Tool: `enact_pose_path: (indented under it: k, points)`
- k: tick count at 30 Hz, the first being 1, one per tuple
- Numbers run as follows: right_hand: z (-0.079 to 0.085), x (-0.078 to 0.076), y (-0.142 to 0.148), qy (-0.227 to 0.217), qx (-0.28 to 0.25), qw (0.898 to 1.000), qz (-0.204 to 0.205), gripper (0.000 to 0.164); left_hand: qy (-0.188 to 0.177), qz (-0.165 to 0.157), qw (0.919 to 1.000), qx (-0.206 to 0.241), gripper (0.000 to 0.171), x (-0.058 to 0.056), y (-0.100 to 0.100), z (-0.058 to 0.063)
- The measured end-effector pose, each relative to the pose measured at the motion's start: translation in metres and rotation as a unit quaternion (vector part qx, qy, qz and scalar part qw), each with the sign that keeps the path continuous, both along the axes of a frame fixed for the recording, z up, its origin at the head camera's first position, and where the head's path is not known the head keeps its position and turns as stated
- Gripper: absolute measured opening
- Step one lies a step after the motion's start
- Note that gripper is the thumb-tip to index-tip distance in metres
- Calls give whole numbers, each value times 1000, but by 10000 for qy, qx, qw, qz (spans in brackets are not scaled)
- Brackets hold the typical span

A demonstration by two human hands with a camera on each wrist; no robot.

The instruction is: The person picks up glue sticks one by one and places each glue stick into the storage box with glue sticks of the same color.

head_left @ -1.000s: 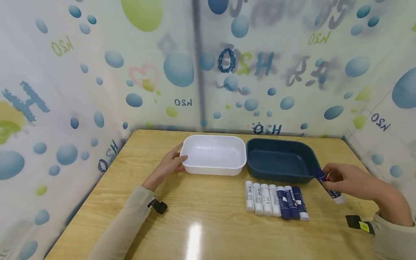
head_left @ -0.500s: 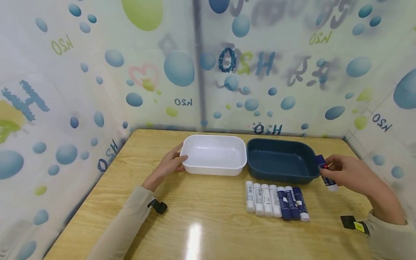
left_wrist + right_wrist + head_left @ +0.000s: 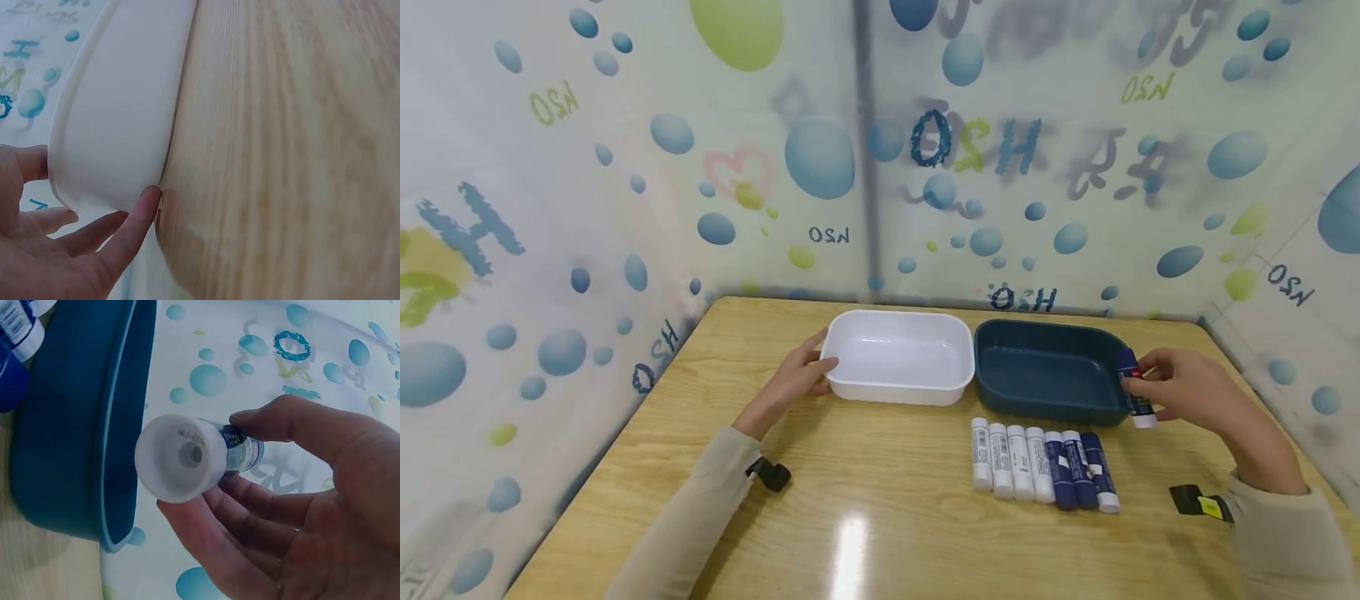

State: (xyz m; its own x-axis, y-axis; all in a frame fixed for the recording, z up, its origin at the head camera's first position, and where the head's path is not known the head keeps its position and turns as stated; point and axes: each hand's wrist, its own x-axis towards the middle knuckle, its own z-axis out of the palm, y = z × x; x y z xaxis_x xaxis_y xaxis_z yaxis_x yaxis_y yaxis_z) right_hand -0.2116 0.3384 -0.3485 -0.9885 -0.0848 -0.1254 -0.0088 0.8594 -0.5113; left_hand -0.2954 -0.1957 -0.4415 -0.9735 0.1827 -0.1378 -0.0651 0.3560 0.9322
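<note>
My right hand [image 3: 1195,387] pinches a navy glue stick [image 3: 1135,392] between thumb and fingers, at the right end of the dark blue tray [image 3: 1052,408]. In the right wrist view, the stick's hollow white base [image 3: 181,459] faces the camera, close beside the tray's rim. My left hand [image 3: 793,375] holds the left end of the white tray [image 3: 895,393], thumb over the rim. The left wrist view has its fingertips [image 3: 147,197] against the tray's outer wall. Both trays look bare inside.
A row of white glue sticks [image 3: 1021,462] and navy glue sticks [image 3: 1078,471] lies on the wooden table [image 3: 910,533], in front of the dark blue tray. The two trays stand side by side near the back edge. Printed curtains [image 3: 760,275] surround the table.
My right hand has moved left and away from me with the glue stick, from beside the dark blue tray to its rim. The left hand stays on the white tray.
</note>
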Motion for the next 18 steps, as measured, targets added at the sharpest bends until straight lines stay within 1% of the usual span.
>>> enact_pose_path:
  k: [6, 13, 18]
  points:
    - [7, -11, -3, -138, -55, 9999, 55, 61, -27, -19, 10000, 52, 74, 2, 1, 2]
    - [15, -21, -2, -5, -79, 9997, 215, 55, -26, -51, 10000, 34, 74, 1, 2, 0]
    - [18, -26, 0, -56, -176, 9997, 158, 56, -45, -34, 10000, 24, 74, 3, 1, 1]
